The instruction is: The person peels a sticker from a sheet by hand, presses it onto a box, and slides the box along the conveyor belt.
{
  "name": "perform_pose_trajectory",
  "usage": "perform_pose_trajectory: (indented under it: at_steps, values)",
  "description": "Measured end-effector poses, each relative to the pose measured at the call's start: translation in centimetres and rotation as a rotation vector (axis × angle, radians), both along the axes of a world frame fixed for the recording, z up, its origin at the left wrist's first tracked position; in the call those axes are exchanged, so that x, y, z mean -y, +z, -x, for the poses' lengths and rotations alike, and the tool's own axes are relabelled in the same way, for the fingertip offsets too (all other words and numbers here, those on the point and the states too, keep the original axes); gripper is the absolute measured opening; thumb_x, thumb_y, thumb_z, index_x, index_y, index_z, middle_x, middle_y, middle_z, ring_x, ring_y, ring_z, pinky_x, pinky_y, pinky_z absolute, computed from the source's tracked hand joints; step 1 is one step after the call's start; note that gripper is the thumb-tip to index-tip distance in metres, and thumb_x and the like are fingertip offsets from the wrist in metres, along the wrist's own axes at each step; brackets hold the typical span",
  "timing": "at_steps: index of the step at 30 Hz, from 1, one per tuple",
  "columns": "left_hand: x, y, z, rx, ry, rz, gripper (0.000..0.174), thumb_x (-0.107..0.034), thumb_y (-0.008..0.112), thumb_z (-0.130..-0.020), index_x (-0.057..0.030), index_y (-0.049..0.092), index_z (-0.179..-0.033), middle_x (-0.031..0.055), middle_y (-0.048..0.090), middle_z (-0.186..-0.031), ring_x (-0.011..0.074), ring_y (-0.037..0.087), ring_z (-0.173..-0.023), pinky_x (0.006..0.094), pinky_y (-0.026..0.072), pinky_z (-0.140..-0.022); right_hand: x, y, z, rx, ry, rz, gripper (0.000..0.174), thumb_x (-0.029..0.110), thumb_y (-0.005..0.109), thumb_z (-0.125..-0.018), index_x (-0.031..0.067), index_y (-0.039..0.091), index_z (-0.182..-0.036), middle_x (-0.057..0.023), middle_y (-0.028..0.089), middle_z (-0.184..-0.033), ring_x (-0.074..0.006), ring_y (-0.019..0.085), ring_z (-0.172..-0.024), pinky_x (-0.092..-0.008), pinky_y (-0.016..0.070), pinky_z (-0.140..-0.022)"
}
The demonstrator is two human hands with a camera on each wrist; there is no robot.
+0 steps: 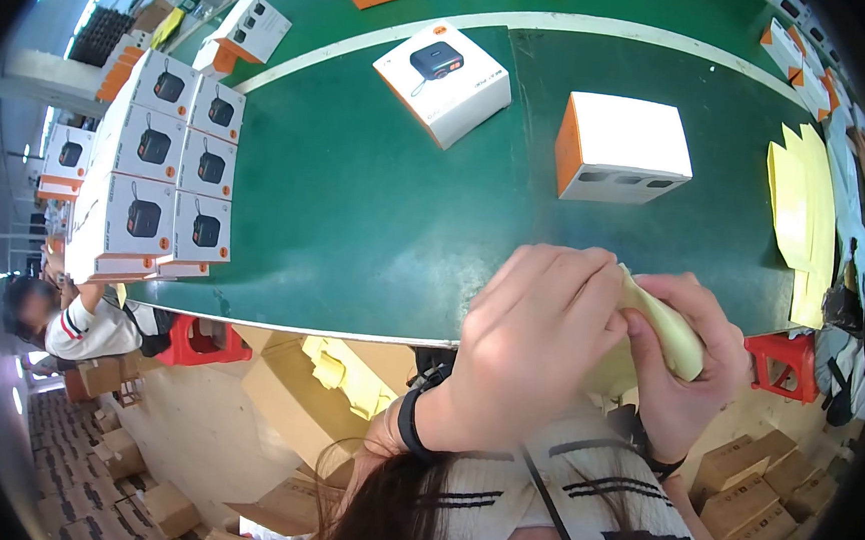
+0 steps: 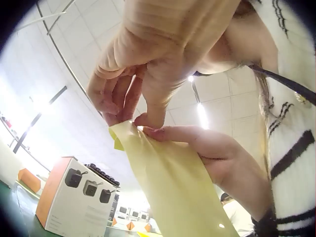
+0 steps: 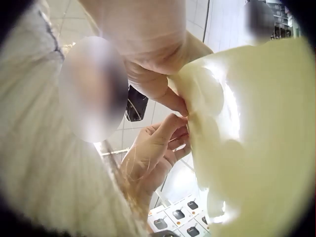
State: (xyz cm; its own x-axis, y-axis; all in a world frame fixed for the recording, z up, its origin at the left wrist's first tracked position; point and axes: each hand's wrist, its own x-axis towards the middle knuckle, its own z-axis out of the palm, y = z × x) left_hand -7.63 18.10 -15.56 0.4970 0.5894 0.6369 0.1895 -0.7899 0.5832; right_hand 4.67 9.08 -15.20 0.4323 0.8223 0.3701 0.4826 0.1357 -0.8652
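Note:
A pale yellow glossy sheet (image 1: 674, 337) is between my two hands, close in front of my chest at the table's near edge. My left hand (image 1: 543, 338) pinches the sheet's top edge between thumb and fingertips, as the left wrist view shows. Beside it, my right hand (image 1: 697, 364) grips the same sheet, thumb on one side and fingers curled behind. The two thumbs meet at the edge in the left wrist view, where a small folded corner (image 2: 118, 143) sticks out. On the table beyond lie a white-and-orange box (image 1: 627, 148) and another printed box (image 1: 446, 80).
Stacked product boxes (image 1: 150, 150) stand on the green table (image 1: 356, 215) at the left. Yellow sheets (image 1: 798, 205) lie at its right end. Below are an open carton (image 1: 294, 391) with yellow paper and red stools (image 1: 197, 339). Another person (image 1: 78, 325) sits at the far left.

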Motion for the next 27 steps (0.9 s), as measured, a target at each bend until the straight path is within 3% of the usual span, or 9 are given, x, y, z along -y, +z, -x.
perform_pose_trajectory:
  at_steps: [4,6,14,16,18,19,22,23,27]
  values:
    - [-0.1,0.3,-0.2,0.059,-0.028,0.074,0.030,0.007,0.074,-0.063,0.0020,0.071,-0.093,0.0130,0.071,-0.089,0.0240,0.069,-0.076,0.0275,0.0555,-0.065,0.4,0.0,-0.2,-0.039,-0.061,-0.014,0.028,-0.014,0.068,-0.075,-0.0041,0.067,-0.101,-0.0100,0.066,-0.081,-0.0113,0.060,-0.068,-0.0218,0.0446,-0.062]
    - [0.6,1.0,-0.3,0.094,-0.006,0.251,0.030,0.010,0.073,-0.066,0.0027,0.073,-0.095,0.0142,0.073,-0.092,0.0215,0.071,-0.079,0.0269,0.0560,-0.068,0.4,-0.4,-0.6,-0.054,-0.084,-0.034,0.028,-0.014,0.067,-0.075,-0.0039,0.067,-0.101,-0.0096,0.066,-0.080,-0.0109,0.059,-0.068,-0.0218,0.0442,-0.061]
    - [0.1,-0.5,-0.9,0.154,-0.039,0.140,0.029,0.015,0.073,-0.066,0.0064,0.072,-0.093,0.0161,0.073,-0.091,0.0226,0.071,-0.081,0.0282,0.0554,-0.073,1.3,-0.5,-1.2,-0.119,-0.090,0.019,0.025,-0.012,0.067,-0.077,-0.0032,0.068,-0.101,-0.0082,0.067,-0.080,-0.0107,0.061,-0.071,-0.0204,0.0449,-0.068]
    - [-0.5,-0.7,-1.3,0.192,-0.004,0.124,0.028,0.016,0.073,-0.066,0.0070,0.072,-0.092,0.0166,0.073,-0.091,0.0235,0.071,-0.081,0.0284,0.0551,-0.073,1.4,-1.1,-1.6,-0.096,-0.210,-0.001,0.021,-0.009,0.067,-0.080,-0.0027,0.068,-0.101,-0.0074,0.068,-0.085,-0.0103,0.062,-0.078,-0.0201,0.0458,-0.073]
    - [-2.1,-1.4,-2.4,0.238,0.212,-0.312,0.029,0.012,0.073,-0.060,0.0086,0.069,-0.088,0.0148,0.070,-0.088,0.0250,0.070,-0.076,0.0301,0.0543,-0.064,1.8,-1.6,-2.2,-0.131,-0.307,0.023,0.020,-0.008,0.066,-0.083,-0.0024,0.067,-0.102,-0.0070,0.068,-0.089,-0.0098,0.062,-0.081,-0.0201,0.0461,-0.074]
    - [-2.5,-1.8,-3.2,0.201,0.272,-0.429,0.024,0.010,0.070,-0.064,0.0083,0.068,-0.089,0.0162,0.069,-0.091,0.0261,0.069,-0.081,0.0315,0.0525,-0.066,2.1,-1.8,-2.5,-0.163,-0.401,0.053,0.019,-0.007,0.066,-0.085,-0.0021,0.067,-0.104,-0.0066,0.068,-0.093,-0.0093,0.062,-0.084,-0.0202,0.0464,-0.075]
    - [-3.1,-1.6,-4.6,-0.052,0.264,-0.574,0.018,0.006,0.066,-0.071,0.0076,0.066,-0.088,0.0172,0.068,-0.094,0.0263,0.069,-0.087,0.0328,0.0511,-0.069,3.2,-2.4,-4.0,-0.168,-0.448,0.066,0.019,-0.005,0.064,-0.088,-0.0016,0.065,-0.107,-0.0062,0.068,-0.099,-0.0084,0.061,-0.088,-0.0205,0.0469,-0.078]
    - [-3.4,-2.0,-5.3,-0.062,0.248,-0.563,0.025,0.003,0.071,-0.061,0.0059,0.066,-0.085,0.0152,0.068,-0.088,0.0273,0.069,-0.081,0.0316,0.0512,-0.068,3.5,-2.4,-4.4,-0.171,-0.450,0.082,0.020,-0.004,0.063,-0.089,-0.0018,0.063,-0.109,-0.0064,0.068,-0.099,-0.0082,0.061,-0.089,-0.0202,0.0466,-0.080]
    - [-3.0,-3.3,-6.5,-0.128,0.215,-0.568,0.027,0.004,0.070,-0.063,0.0041,0.066,-0.090,0.0133,0.067,-0.094,0.0245,0.067,-0.082,0.0302,0.0470,-0.062,4.3,-3.2,-5.8,-0.177,-0.496,0.066,0.020,-0.004,0.064,-0.089,-0.0019,0.063,-0.109,-0.0065,0.068,-0.099,-0.0085,0.062,-0.090,-0.0205,0.0470,-0.080]
